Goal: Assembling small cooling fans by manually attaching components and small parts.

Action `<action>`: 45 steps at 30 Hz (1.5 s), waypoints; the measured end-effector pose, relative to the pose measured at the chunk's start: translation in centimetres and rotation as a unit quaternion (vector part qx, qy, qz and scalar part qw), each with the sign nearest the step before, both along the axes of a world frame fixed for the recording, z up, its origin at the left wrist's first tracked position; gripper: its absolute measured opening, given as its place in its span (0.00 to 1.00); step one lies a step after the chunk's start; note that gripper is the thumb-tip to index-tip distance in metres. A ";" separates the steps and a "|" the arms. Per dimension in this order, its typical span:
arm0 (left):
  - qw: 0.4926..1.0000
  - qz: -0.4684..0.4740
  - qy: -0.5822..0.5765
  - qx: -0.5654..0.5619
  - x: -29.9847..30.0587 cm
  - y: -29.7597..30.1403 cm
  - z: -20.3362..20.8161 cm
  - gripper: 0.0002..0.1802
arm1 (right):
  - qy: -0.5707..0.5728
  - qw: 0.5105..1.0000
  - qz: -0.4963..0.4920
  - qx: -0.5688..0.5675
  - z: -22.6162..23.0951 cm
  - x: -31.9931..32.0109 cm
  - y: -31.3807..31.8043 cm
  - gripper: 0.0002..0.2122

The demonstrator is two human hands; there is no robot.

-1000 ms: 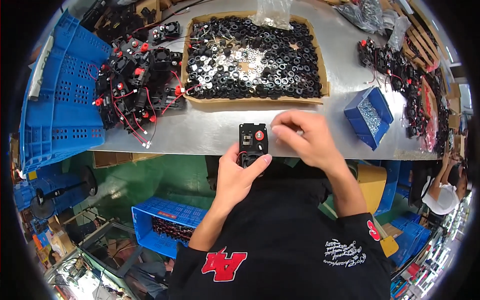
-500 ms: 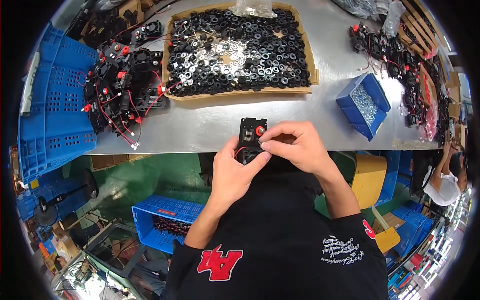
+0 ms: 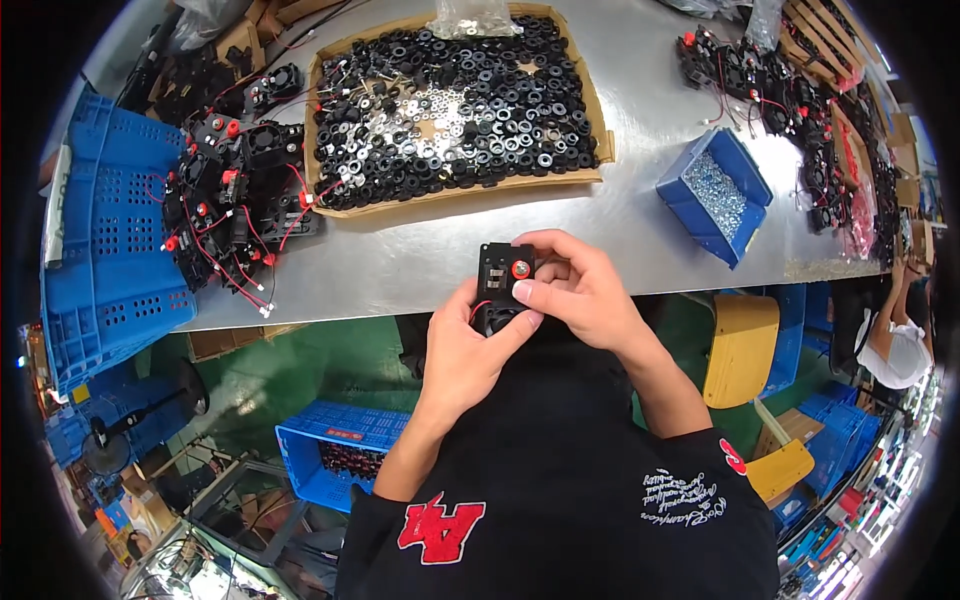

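A small black fan assembly (image 3: 497, 262) with a red round part (image 3: 520, 269) and a red wire is held over the table's near edge. My left hand (image 3: 462, 352) grips its lower left side, thumb across the fan end. Closed on its right side is my right hand (image 3: 588, 300), with the thumb just below the red part and the other fingers partly hidden behind. Straight beyond my hands lies a shallow cardboard tray (image 3: 470, 199) full of black rings and metal washers.
Similar fan assemblies (image 3: 235, 185) with red wires are piled at left beside a blue crate (image 3: 120, 225); another pile (image 3: 755, 85) lies far right. A blue bin (image 3: 690, 215) holds small screws. Below stand a blue crate (image 3: 300, 465) and a yellow chair (image 3: 742, 350). Another person (image 3: 900, 355) is at far right.
My right fingertips have left their pinch beside the red part and now wrap the assembly's right side. My left hand keeps its hold. The view has shifted slightly.
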State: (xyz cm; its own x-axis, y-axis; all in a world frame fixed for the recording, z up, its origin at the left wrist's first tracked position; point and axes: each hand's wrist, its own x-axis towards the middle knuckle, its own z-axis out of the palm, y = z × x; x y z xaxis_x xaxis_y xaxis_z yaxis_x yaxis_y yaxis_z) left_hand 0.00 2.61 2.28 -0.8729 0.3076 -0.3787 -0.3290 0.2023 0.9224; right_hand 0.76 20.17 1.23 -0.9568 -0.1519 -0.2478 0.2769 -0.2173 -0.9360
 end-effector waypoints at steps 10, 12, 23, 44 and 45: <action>0.990 0.014 -0.060 0.129 -0.4 -0.1 0.5 0.24 | -0.031 0.984 -0.144 -0.101 -0.9 0.6 -2.4 0.10; 0.983 0.019 -0.072 0.166 -0.5 -0.2 0.7 0.24 | -0.040 0.983 -0.145 -0.102 -0.8 0.5 -2.6 0.10; 0.988 0.048 -0.074 0.127 -0.6 -1.8 0.0 0.18 | 0.298 0.860 -0.078 0.406 3.3 -9.8 -0.9 0.07; 0.968 0.043 -0.160 0.186 0.3 -4.0 0.5 0.22 | 0.201 0.790 0.059 0.576 2.2 -22.6 -0.6 0.11; 0.970 0.043 -0.158 0.182 0.2 -3.7 0.4 0.22 | 0.223 0.807 0.000 0.547 2.3 -21.8 -0.1 0.11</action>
State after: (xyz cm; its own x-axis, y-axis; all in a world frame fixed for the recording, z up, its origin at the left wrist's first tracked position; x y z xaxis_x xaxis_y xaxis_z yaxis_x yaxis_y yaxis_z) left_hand 0.24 -1.13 2.66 -0.7598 0.4018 -0.5111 -0.6076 -0.1591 0.7782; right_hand -21.01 20.04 3.50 -0.9878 -0.0756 0.1365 -0.1410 0.8069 -0.5736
